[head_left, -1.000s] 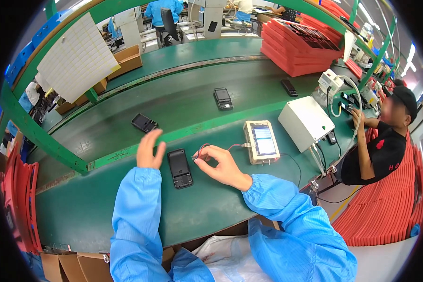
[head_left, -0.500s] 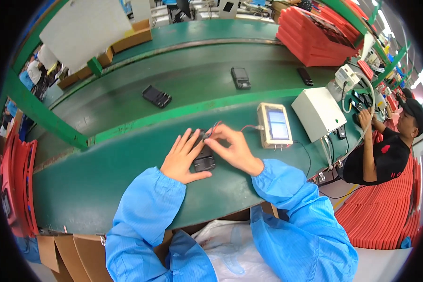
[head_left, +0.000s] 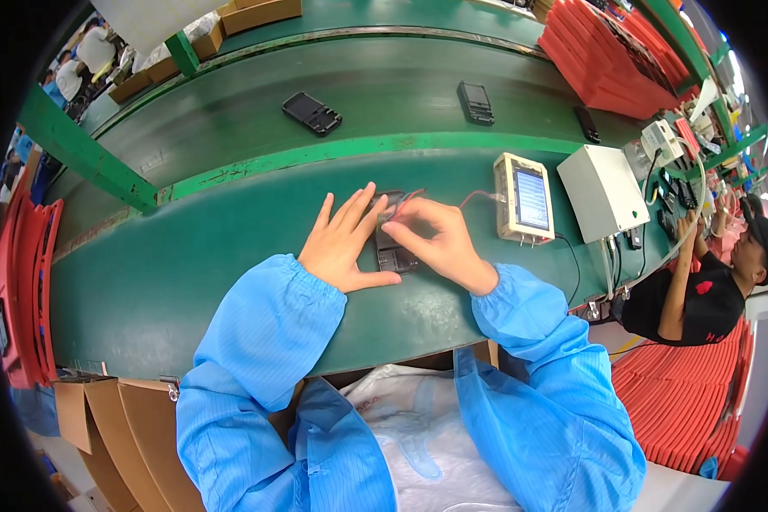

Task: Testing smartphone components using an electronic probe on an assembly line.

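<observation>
While both hands are laid on the green worktop, a small black rectangular handset is kept between them. The left hand is placed flat beside the device, its fingers stretched and spread, the thumb touching the lower edge. The right hand is curled over the handset, and thin red and black wires are pinched at its fingertips, just above the device. A cream box tester with a blue screen is seen near the right knuckles. 2 more black handsets are lying well beyond the fingertips on the dark green conveyor belt.
</observation>
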### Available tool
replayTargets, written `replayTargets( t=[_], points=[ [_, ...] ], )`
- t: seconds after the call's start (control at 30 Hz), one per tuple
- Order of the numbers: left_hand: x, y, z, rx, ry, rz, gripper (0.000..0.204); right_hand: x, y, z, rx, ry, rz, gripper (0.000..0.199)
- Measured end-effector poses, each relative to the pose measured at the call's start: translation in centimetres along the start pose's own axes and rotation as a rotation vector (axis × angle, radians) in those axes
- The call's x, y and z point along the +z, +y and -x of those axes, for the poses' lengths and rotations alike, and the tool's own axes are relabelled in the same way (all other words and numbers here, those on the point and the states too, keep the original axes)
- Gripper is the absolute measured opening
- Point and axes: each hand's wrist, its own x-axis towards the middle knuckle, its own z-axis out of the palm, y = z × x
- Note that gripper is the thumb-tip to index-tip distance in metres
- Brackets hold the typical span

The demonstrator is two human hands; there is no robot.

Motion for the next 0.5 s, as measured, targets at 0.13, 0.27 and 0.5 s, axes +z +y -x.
replayTargets(
  t=[0.13, 0.27, 0.5],
  points=[
    [0.16, -0.06, 0.0, -0.026, 0.01, 0.01, 0.116, 0.13, 0.31, -0.01, 0.019, 0.006, -0.027, 0.019],
    [0.19, -0.07, -0.02, -0.029, 0.013, 0.004, 0.116, 0.04, 0.5, -0.2, 0.016, -0.029, 0.002, 0.02],
    [0.21, -0.06, 0.0, -0.024, 0.017, 0.001, 0.116, -0.05, 0.34, -0.09, 0.054, -0.033, -0.001, 0.014]
  ],
)
